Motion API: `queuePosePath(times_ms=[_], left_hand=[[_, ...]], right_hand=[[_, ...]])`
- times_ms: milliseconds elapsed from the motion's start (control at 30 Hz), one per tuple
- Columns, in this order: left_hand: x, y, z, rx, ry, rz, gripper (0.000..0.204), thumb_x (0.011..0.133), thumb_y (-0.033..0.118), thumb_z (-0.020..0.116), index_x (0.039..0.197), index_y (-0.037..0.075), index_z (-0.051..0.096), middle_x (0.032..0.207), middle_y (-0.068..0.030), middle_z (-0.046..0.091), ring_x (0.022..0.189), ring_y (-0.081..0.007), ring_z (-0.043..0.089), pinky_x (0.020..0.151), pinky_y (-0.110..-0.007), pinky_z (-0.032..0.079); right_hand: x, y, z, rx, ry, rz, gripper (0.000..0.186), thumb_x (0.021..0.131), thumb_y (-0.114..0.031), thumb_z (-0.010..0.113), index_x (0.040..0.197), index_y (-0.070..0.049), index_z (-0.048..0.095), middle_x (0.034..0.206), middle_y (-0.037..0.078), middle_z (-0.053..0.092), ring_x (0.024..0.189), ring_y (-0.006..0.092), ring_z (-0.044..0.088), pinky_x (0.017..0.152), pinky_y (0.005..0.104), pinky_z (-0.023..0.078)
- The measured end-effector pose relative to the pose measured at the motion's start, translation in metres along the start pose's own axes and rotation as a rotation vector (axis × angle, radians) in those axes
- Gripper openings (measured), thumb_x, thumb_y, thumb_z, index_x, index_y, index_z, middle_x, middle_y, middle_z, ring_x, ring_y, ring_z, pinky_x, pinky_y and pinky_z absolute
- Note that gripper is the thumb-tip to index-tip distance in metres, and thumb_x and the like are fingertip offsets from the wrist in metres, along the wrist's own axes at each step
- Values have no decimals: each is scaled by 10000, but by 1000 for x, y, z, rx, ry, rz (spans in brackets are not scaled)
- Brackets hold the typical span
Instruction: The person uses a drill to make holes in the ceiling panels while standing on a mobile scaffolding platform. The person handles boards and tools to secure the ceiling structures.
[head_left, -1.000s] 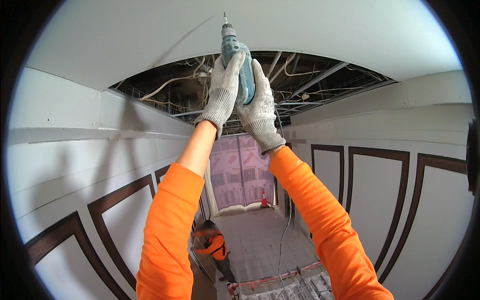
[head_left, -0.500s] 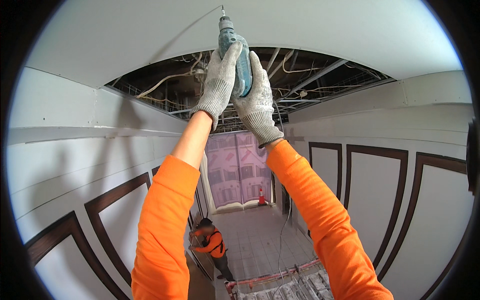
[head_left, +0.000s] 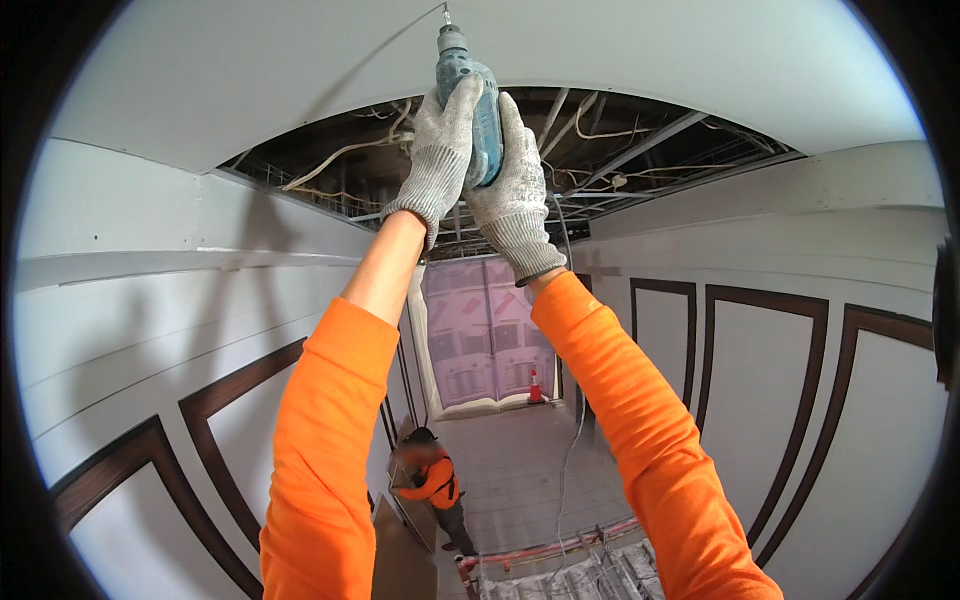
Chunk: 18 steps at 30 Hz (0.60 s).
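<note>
Overhead, both my gloved hands grip a teal electric drill (head_left: 487, 130) that points up at the white ceiling board (head_left: 640, 60). My left hand (head_left: 443, 140), in a pale knit glove, wraps the drill's body from the left. From the right, my right hand (head_left: 513, 190) closes around its lower end. The bit at the top meets the ceiling board or stands very close to it; I cannot tell which. A thin shadow runs from the tip down to the left. A cord (head_left: 566, 235) hangs below my right hand.
Past the board's edge is an open ceiling gap (head_left: 350, 170) with wires and metal framing. Below, a person in orange (head_left: 437, 480) stands by a panel at the left wall. A red-railed platform (head_left: 560, 575) lies beneath me. A red cone (head_left: 535, 387) stands near the purple sheeting (head_left: 480, 330).
The drill and my hands sit slightly higher in the view. The background has shifted a little to the right. My grip is unchanged; the person below has bent toward the wall panel.
</note>
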<state>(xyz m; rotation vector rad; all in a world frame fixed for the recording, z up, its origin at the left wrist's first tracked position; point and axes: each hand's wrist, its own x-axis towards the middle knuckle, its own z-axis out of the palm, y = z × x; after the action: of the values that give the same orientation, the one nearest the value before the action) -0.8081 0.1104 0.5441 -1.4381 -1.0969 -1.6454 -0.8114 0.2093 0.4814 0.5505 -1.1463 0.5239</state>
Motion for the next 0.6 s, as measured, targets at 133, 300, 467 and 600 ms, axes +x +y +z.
queuePosePath(times_ms=[133, 300, 467, 600], left_hand=[[4, 0, -1, 29, 5, 11, 663, 970, 544, 696, 1296, -23, 584, 1125, -125, 688, 1021, -196, 666, 924, -355, 539], [4, 2, -5, 110, 17, -24, 531, 1009, 476, 656, 1316, 42, 644, 1149, -65, 693, 1076, -155, 643, 976, -328, 515], [6, 11, -6, 134, 7, -59, 522, 1013, 455, 652, 1319, 33, 641, 1159, -67, 695, 1067, -157, 647, 972, -327, 516], [8, 10, -9, 180, -18, -33, 568, 1001, 498, 651, 1316, 25, 639, 1145, -75, 694, 1040, -160, 652, 952, -322, 525]], right_hand=[[1, -1, 0, -33, 7, -2, 1072, 735, -167, 878, 1625, -90, 286, 1259, 235, 579, 1193, 420, 606, 1027, 504, 496], [-1, -4, 3, -37, 0, 13, 1062, 748, -171, 865, 1628, -94, 277, 1230, 231, 577, 1163, 422, 611, 1008, 510, 499], [1, -6, 3, 2, 24, -8, 1045, 755, -168, 853, 1625, -87, 281, 1230, 229, 575, 1156, 417, 610, 996, 511, 500], [1, -12, 1, 46, -31, 75, 1012, 766, -179, 865, 1606, -37, 319, 1381, 235, 541, 1307, 392, 555, 1123, 460, 450]])
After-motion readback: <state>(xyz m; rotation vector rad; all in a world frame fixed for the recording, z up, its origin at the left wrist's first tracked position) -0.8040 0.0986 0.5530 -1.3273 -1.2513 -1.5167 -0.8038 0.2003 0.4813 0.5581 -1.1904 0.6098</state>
